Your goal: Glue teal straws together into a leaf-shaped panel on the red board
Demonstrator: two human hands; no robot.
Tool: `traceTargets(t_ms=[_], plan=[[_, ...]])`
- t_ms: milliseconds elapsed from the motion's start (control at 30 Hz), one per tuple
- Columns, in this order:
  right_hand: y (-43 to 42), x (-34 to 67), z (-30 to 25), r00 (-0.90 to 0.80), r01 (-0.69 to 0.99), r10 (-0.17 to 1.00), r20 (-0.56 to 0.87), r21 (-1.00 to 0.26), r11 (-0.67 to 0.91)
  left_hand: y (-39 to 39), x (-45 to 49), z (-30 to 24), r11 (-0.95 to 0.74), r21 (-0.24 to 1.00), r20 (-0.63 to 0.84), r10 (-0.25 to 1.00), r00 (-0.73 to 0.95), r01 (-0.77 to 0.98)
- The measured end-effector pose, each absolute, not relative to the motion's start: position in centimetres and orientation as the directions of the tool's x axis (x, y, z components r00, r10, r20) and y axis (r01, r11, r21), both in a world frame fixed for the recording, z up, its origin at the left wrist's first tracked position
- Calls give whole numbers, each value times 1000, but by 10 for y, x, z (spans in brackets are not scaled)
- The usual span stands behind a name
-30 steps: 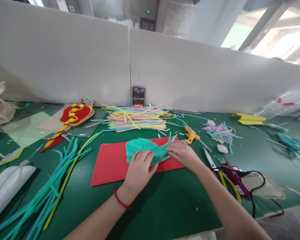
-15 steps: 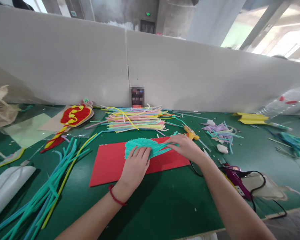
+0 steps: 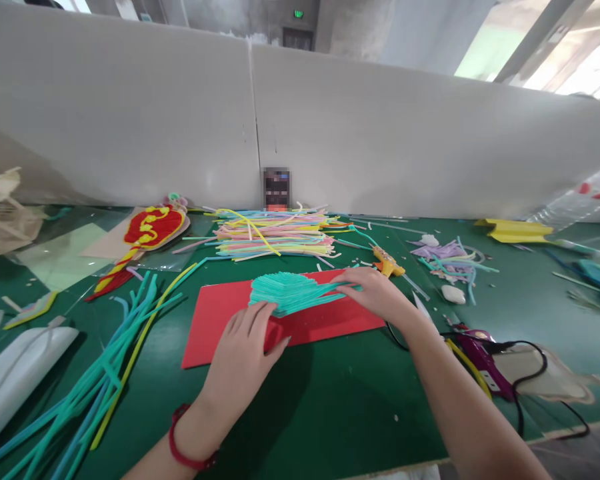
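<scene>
A fan-shaped piece made of turquoise straws [image 3: 287,291] lies on a red sheet [image 3: 220,320] on the green table. My left hand [image 3: 243,357] lies flat with fingers stretched out on the red sheet, just below the fan's left edge. At the fan's right end, where the straw ends come together, my right hand [image 3: 380,297] pinches them. A red band sits on my left wrist.
A pile of pastel straws [image 3: 270,240] lies behind the sheet. Long turquoise and yellow pipe cleaners [image 3: 110,373] spread at left. A yellow glue gun [image 3: 387,263], scissors, a purple glue gun [image 3: 480,360] with black cord and straw scraps lie at right. A white partition [image 3: 330,133] stands behind.
My left hand has slid off the fan, down and to the left onto the red sheet. My right hand keeps hold of the fan's right end, which has lifted slightly.
</scene>
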State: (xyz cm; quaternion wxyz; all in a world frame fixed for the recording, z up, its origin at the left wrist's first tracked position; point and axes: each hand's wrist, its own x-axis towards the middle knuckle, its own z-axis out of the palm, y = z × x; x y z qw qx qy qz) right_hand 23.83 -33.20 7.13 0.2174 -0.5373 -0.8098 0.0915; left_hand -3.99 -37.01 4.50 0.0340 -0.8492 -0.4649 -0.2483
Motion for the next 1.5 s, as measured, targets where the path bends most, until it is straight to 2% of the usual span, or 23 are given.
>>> traceTargets(t_ms=[100, 167, 233, 300, 367, 467, 633, 800, 933, 1100, 1300, 1367, 1433, 1500], plan=[[-333, 238, 73, -310, 830, 920, 242, -404, 386, -388, -43, 41, -462, 180, 352, 855, 381, 869], [-333, 237, 73, -293, 818, 927, 236, -440, 370, -398, -41, 39, -376, 165, 216, 916, 339, 912], [-334, 237, 72, -279, 801, 931, 235, -477, 360, -402, -37, 41, -234, 123, 48, 972, 229, 965], [-334, 236, 72, -271, 788, 931, 244, -499, 360, -398, -31, 43, -101, 80, -84, 991, 108, 992], [-334, 236, 70, -274, 784, 929, 247, -503, 365, -391, -20, 44, -36, 78, -146, 988, 47, 996], [-334, 235, 68, -280, 786, 929, 243, -497, 367, -387, 6, 43, -51, 143, -179, 981, 77, 988], [-334, 234, 65, -300, 826, 923, 241, -417, 378, -413, 63, 36, -307, 320, -198, 903, 380, 896], [-337, 233, 61, -283, 838, 929, 236, -409, 360, -424, 82, 36, -372, 407, -189, 859, 476, 834], [-337, 233, 59, -263, 835, 939, 222, -435, 337, -423, 74, 41, -334, 554, -199, 836, 511, 763], [-336, 234, 58, -260, 827, 940, 222, -451, 336, -425, 49, 44, -195, 675, -206, 876, 435, 712], [-337, 237, 54, -260, 822, 935, 239, -454, 345, -417, -24, 30, -87, 725, -134, 955, 264, 684], [-337, 238, 52, -259, 813, 935, 241, -468, 346, -415, -47, 25, -151, 669, 101, 988, 113, 728], [-337, 238, 51, -252, 812, 939, 235, -477, 337, -415, -59, 24, -255, 579, 371, 928, 28, 775], [-337, 238, 50, -243, 814, 942, 231, -479, 327, -419, -59, 28, -426, 506, 505, 851, 142, 750]])
